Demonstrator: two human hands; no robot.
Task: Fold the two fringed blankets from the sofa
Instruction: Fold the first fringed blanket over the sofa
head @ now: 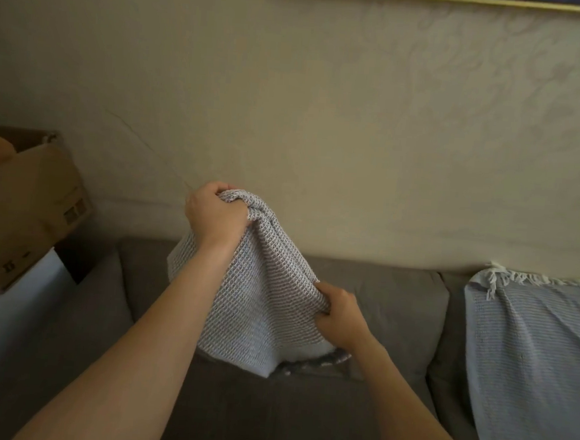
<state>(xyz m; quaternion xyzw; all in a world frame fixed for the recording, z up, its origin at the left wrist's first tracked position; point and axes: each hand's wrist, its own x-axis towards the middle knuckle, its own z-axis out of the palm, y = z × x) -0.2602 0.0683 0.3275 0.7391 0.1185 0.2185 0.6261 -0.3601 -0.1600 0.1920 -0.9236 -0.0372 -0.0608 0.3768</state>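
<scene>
Left forearm [135,346] and right forearm [406,399] reach forward from the lower edge of the view over the seat of a grey sofa [389,295]. The left grip [215,214] is closed in a fist round a bunched top part of a waffle blanket [260,286] and holds it up in front of the sofa back. The cloth hangs down from this grip in a cone, and its lower end rests on the seat. The right grip [338,314], lower and to the right, has its fingers curled into the blanket's right-hand side and pinches a fold there. A second blanket [529,357], pale blue, lies draped over the sofa back and seat at the right, well apart from both grips, with its fringe [504,276] along the top edge. A cardboard box [32,208] stands at the left, beside the sofa. A cream wall [323,119] is behind.
</scene>
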